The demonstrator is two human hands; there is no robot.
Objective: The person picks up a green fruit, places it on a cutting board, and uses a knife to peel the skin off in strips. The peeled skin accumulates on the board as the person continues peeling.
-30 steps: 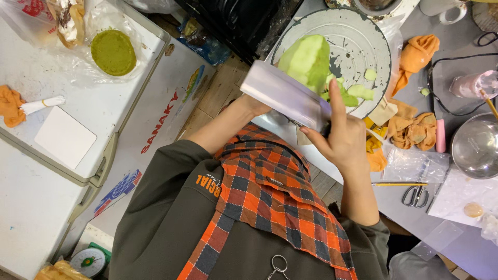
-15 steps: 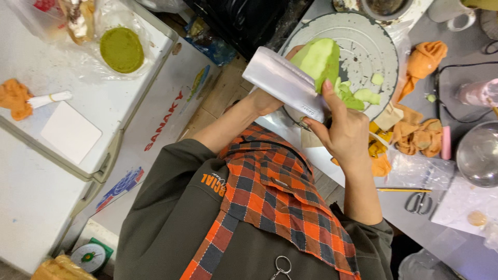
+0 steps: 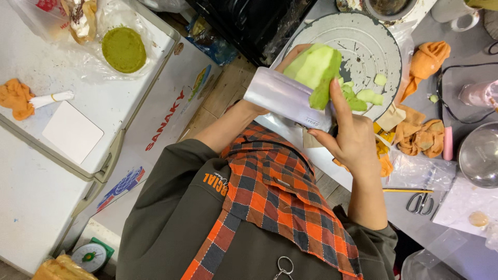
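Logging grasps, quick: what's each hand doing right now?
Left hand: holding the green dough slab, hand partly hidden.
Right hand: closed on the metal scraper.

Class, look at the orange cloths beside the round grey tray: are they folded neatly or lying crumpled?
Crumpled. The orange cloths lie bunched in loose wrinkled heaps on the grey table beside the round tray, with no flat folds or squared edges.
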